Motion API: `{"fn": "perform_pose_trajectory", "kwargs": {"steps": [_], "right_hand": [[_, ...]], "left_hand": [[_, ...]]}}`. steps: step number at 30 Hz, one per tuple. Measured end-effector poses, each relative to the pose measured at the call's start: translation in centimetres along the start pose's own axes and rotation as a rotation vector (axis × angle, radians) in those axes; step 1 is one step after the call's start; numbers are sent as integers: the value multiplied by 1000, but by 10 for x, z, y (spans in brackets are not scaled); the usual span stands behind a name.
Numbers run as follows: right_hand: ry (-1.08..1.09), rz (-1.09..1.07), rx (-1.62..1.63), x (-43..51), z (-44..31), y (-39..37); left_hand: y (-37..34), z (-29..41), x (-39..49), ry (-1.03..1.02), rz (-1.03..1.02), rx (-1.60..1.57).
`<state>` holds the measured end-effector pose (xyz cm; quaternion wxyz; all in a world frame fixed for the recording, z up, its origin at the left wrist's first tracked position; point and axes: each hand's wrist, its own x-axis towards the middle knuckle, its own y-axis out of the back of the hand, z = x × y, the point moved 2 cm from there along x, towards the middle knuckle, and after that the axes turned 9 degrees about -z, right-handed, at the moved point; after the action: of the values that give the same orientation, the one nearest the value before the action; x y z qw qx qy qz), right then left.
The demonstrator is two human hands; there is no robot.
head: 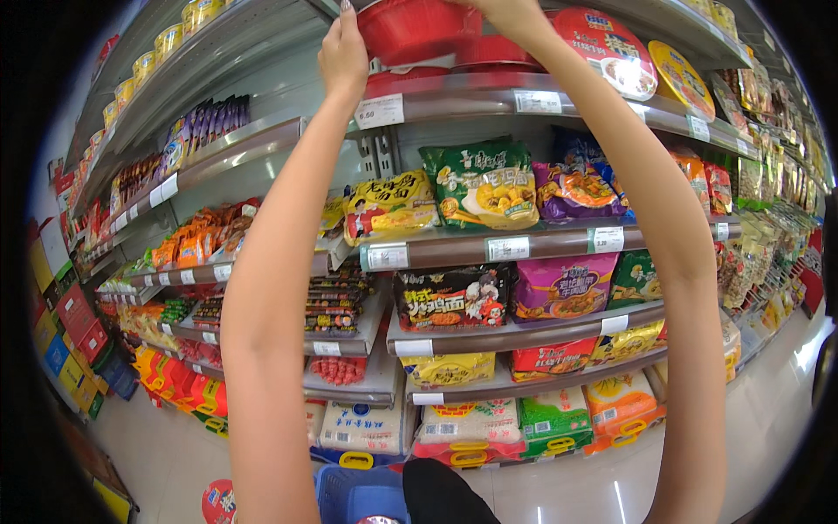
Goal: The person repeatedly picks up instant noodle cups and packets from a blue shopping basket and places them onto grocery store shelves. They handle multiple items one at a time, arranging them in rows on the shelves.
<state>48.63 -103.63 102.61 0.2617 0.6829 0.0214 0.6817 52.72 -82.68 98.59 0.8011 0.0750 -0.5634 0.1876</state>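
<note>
Both my arms reach up to the upper shelf. My left hand [344,56] is against the left side of a red instant noodle bowl [419,29], with its fingers on the bowl's edge. My right hand [501,13] is at the bowl's upper right, its fingers cut off by the picture's top edge. More red bowls [497,52] sit on the shelf behind and below. To the right, a red bowl with a printed lid [609,56] and a yellow-lidded bowl [681,78] stand tilted on their sides.
Below, shelves hold a green noodle packet [481,183], a yellow one [393,206] and a black one [452,298]. Bagged rice [468,426] lies at the bottom. A blue plastic basket [360,491] is on the floor by a dark shape. Snack shelves curve away on the left.
</note>
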Motion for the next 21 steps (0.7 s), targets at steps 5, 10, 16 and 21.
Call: {"fn": "perform_pose_trajectory", "kwargs": {"steps": [5, 10, 16, 21], "right_hand": [[291, 239, 93, -82, -48, -29], [295, 307, 858, -209, -128, -130], [-532, 476, 1682, -351, -213, -268], [-1081, -7, 1641, -425, -286, -336]], "left_hand": [[52, 65, -90, 10, 12, -398], [135, 96, -246, 238, 219, -483], [227, 82, -451, 540, 550, -280], [284, 118, -566, 669, 742, -79]]}}
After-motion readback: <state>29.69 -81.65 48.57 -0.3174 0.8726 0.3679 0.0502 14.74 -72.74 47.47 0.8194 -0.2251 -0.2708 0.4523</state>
